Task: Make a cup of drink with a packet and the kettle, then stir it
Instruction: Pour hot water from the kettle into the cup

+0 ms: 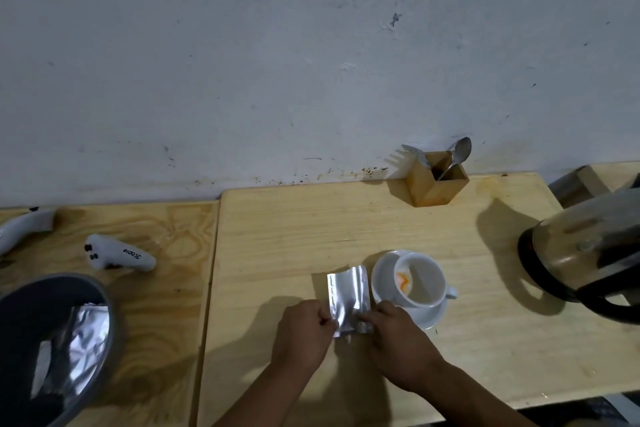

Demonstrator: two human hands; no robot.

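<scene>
A silver foil packet (347,295) lies on the wooden table just left of a white cup (420,282). My left hand (302,333) pinches its lower left edge and my right hand (398,336) pinches its lower right corner. The packet's top edge looks torn open. The cup stands on a white saucer (382,274) and holds pale powder with an orange streak. A steel kettle (585,253) with a black handle stands at the right. A spoon (457,154) and a fork (414,152) stick out of a wooden holder (434,184) by the wall.
A grey bin (55,343) with foil wrappers inside sits at the lower left. Two white handheld controllers (119,253) lie on the left table. A seam (211,288) separates the two tabletops. The wall runs along the back.
</scene>
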